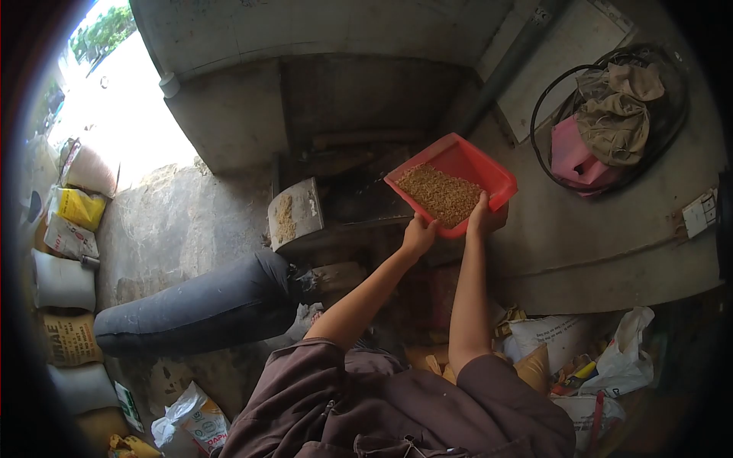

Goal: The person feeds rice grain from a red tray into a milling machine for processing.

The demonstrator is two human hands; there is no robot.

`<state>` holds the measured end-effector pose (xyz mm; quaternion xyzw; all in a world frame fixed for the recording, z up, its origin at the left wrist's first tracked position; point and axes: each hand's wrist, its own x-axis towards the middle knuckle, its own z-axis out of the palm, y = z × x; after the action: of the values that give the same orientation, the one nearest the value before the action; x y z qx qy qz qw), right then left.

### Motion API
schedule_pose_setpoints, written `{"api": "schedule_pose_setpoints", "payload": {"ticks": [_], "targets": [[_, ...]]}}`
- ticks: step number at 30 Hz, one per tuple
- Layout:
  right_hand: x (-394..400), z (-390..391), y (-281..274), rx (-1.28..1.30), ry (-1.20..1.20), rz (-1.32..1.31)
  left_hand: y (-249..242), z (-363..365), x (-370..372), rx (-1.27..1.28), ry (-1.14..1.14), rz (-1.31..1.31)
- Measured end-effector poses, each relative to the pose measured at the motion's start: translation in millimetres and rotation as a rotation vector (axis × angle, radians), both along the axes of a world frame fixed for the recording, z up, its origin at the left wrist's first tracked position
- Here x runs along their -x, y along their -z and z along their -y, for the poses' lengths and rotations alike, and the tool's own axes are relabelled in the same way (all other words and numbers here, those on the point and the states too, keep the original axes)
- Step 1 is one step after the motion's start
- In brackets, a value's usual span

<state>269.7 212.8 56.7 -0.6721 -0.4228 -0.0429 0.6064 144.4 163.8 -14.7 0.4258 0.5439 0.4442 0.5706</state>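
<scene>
A red plastic tray (pixel 489 174) with raised walls holds a heap of brown granular material (pixel 439 192), piled toward its near left side. My left hand (pixel 420 234) grips the tray's near left edge, thumb along the rim. At its near right corner, my right hand (pixel 485 217) is closed round the edge. Both arms reach out, and the tray is held up in the air. Left of it, a pale curved metal piece (pixel 304 217) carries some tan residue.
A dark padded roll (pixel 195 307) lies on the left. Sacks (pixel 64 280) line the far left wall. On the right wall hang a black hoop, a cloth bag (pixel 615 126) and a pink item (pixel 574 156). Plastic bags (pixel 626 355) lie at lower right.
</scene>
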Motion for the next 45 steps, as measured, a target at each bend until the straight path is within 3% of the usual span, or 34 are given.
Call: {"api": "schedule_pose_setpoints", "payload": {"ticks": [9,12,17,21,32,35,45], "targets": [[0.9,-1.8,3.2,-0.045,0.043,-0.016,5.0,-5.1,0.2,0.016,0.011,-0.009],[4.1,-0.3,-1.6,0.008,-0.043,-0.038,6.7,-2.0,1.4,-0.016,-0.010,-0.056],[2.8,-2.5,-0.3,-0.032,-0.017,0.057,-10.8,3.8,5.3,0.058,0.017,-0.034],[5.6,-2.3,0.9,-0.055,0.023,-0.021,-20.4,4.2,8.7,0.070,0.013,0.041],[-3.7,-3.4,7.0,0.002,0.019,0.055,-8.6,3.4,5.0,0.024,0.010,-0.083],[1.7,-0.6,5.7,-0.047,0.058,-0.015,-20.0,4.9,7.7,0.067,0.013,0.028],[-1.5,-2.9,6.6,-0.053,0.022,0.015,-11.1,3.1,4.2,0.066,0.015,-0.035]]}}
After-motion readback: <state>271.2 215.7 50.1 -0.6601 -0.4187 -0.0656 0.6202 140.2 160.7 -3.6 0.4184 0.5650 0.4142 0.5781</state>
